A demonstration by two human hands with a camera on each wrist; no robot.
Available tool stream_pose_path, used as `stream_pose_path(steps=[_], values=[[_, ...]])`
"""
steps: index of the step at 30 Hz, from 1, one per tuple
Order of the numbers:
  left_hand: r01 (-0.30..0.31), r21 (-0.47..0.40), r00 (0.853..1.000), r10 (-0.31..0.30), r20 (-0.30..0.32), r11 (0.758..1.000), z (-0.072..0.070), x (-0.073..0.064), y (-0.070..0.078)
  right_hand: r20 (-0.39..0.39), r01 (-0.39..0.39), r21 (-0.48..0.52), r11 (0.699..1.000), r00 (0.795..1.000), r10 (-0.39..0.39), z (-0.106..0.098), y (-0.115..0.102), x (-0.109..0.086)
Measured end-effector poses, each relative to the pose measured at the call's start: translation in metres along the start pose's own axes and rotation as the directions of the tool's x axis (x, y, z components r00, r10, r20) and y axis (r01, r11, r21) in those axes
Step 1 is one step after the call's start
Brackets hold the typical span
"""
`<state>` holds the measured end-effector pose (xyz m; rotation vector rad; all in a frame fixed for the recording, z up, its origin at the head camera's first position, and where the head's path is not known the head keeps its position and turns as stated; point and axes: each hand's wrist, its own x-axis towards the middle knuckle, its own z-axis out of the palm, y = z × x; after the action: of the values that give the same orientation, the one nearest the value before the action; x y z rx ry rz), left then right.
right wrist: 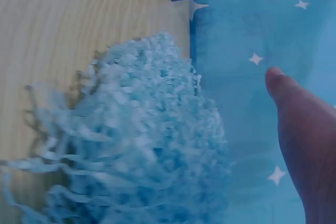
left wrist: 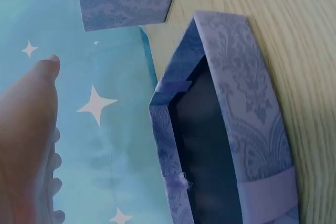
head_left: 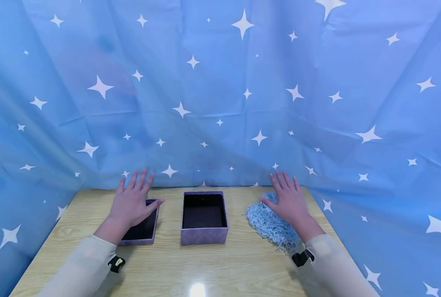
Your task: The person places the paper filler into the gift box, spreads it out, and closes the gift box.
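My left hand [head_left: 131, 206] is held above a purple patterned box lid [left wrist: 249, 87], its fingers spread and holding nothing. The lid lies with its black inside facing up, partly covered by the hand in the head view. Over on the right, my right hand [head_left: 289, 201] hovers above a pile of light blue shredded paper [head_left: 270, 225], fingers spread and nothing in them. Between the hands stands an open purple box [head_left: 204, 236] with a black inside; I see nothing in it. Ribbon bands cross the lid's sides in the left wrist view.
A wooden table [head_left: 205, 264] carries all these things. Blue cloth with white stars [head_left: 220, 90] hangs behind the table and along both sides. Black straps [head_left: 303, 258] sit at both wrists, over light sleeves [head_left: 81, 264].
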<state>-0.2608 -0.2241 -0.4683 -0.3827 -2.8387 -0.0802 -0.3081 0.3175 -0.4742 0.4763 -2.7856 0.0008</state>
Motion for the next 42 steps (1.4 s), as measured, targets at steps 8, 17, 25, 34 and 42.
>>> stream_pose_path(steps=[8,17,25,34,42], values=[[-0.076,-0.073,0.997,0.076,-0.006,0.994,0.007,0.002,0.014,-0.033,-0.001,0.05,0.999,0.999,0.003,0.012,0.004,-0.029],[-0.201,-0.197,0.979,0.204,-0.005,0.96,0.021,0.004,0.034,-0.01,-0.043,0.148,0.988,0.999,0.045,0.016,0.001,-0.055],[-0.242,-0.366,0.964,0.265,0.015,0.899,0.03,0.002,0.047,-0.009,-0.034,0.182,0.983,0.999,0.036,0.016,-0.01,-0.076],[-0.217,-0.503,0.955,0.289,0.069,0.836,0.037,0.005,0.054,-0.041,-0.024,0.211,0.977,0.999,0.033,0.019,-0.016,-0.09],[-0.199,-0.562,0.946,0.307,0.103,0.803,0.044,0.006,0.057,0.005,-0.038,0.252,0.967,0.999,0.038,0.027,-0.014,-0.097]])
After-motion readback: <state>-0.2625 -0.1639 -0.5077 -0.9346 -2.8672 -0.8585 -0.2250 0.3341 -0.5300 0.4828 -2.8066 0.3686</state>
